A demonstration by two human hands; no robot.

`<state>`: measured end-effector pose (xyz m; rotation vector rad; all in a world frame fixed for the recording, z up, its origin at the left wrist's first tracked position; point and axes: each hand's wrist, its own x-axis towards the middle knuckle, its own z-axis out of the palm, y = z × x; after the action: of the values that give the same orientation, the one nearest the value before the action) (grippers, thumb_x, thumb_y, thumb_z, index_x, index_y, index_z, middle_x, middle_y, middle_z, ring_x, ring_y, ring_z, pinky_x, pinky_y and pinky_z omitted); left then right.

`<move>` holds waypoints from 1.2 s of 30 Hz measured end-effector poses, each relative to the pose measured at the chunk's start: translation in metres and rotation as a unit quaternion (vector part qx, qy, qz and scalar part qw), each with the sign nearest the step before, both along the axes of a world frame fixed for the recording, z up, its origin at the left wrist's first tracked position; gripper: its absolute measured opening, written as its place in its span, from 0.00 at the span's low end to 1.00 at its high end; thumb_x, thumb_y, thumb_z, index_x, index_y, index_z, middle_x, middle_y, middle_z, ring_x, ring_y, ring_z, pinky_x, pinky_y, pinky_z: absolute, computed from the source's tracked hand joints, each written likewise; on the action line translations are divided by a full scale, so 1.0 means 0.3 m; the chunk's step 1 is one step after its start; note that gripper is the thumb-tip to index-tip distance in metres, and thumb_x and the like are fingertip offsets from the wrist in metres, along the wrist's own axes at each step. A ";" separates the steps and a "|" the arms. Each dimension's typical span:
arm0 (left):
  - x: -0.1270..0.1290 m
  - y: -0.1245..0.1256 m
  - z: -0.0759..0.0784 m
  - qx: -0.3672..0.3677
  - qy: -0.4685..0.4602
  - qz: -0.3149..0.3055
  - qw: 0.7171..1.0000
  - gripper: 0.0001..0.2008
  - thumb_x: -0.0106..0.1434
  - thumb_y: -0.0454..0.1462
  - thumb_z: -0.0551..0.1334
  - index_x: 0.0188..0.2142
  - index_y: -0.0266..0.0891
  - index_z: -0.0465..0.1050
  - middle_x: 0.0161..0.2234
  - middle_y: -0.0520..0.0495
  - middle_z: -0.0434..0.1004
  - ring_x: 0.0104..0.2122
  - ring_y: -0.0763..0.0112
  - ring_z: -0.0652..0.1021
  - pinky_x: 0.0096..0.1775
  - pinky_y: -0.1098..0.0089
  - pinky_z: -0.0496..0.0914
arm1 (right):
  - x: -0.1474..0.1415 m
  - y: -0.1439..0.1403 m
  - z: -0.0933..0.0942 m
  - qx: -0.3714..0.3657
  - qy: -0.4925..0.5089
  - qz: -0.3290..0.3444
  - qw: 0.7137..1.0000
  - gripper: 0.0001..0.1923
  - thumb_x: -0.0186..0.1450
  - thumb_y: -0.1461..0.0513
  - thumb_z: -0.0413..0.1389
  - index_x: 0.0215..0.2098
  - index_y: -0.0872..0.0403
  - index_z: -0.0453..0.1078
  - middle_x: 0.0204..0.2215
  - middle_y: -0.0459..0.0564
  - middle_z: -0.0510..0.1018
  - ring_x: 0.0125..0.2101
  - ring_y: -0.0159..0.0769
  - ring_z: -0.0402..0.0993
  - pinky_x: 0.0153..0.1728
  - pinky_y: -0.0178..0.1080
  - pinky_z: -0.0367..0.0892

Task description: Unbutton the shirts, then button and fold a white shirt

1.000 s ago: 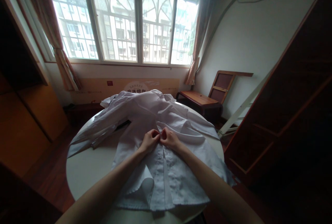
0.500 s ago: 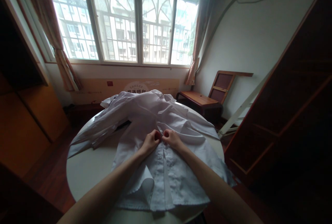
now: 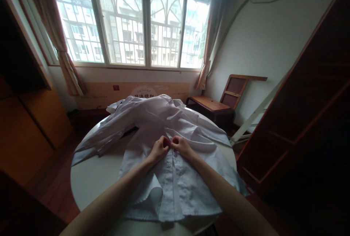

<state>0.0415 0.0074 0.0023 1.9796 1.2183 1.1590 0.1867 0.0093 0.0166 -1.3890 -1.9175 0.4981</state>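
Note:
A white long-sleeved shirt [image 3: 147,119] lies spread over a round white table [image 3: 90,181], its hem toward me and its collar end at the far side. Along the middle runs the front opening, its two edges side by side. My left hand [image 3: 159,148] is closed in a pinch on the left front edge. Close beside it, my right hand [image 3: 181,146] pinches the right front edge. The fingertips almost meet; whether a button is between them I cannot make out. Near the hem, a corner of the left side is folded up.
A wooden bench [image 3: 209,103] and a wooden chair part [image 3: 235,90] stand by the right wall. A long printed box [image 3: 106,94] lies beneath the window [image 3: 123,28]. At right leans a large dark wooden panel [image 3: 287,130]; an orange cabinet [image 3: 41,123] is at left.
Almost nothing differs. Both hands stay pinched at the same spot on the shirt's front opening, with only a very slight shift of the fingers.

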 end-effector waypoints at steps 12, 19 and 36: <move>-0.010 -0.007 0.017 -0.019 -0.053 0.024 0.998 0.03 0.49 0.31 0.57 0.25 0.37 0.63 0.23 0.53 0.67 0.25 0.74 0.69 0.29 0.74 0.62 | -0.006 -0.011 0.005 0.022 0.022 0.012 0.999 0.08 0.54 0.60 0.55 0.24 0.56 0.72 0.21 0.47 0.75 0.23 0.31 0.70 0.26 0.30 0.61; -0.014 -0.011 0.021 -0.012 -0.061 0.027 0.998 0.03 0.49 0.32 0.58 0.24 0.37 0.63 0.22 0.53 0.67 0.24 0.74 0.68 0.28 0.74 0.62 | -0.012 -0.017 0.013 0.028 0.022 -0.012 0.999 0.07 0.54 0.61 0.55 0.24 0.56 0.73 0.23 0.48 0.76 0.24 0.32 0.71 0.27 0.31 0.62; -0.016 0.000 0.022 -0.058 -0.113 0.032 0.991 0.04 0.46 0.33 0.60 0.23 0.36 0.65 0.21 0.53 0.66 0.24 0.75 0.67 0.28 0.74 0.61 | -0.005 -0.010 0.016 -0.099 0.176 0.038 0.979 0.10 0.55 0.61 0.49 0.19 0.57 0.66 0.11 0.42 0.66 0.14 0.26 0.63 0.16 0.29 0.57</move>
<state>0.0367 0.0075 0.0089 1.6842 1.2096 1.2766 0.1851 0.0065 0.0215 -1.2528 -1.6700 0.9294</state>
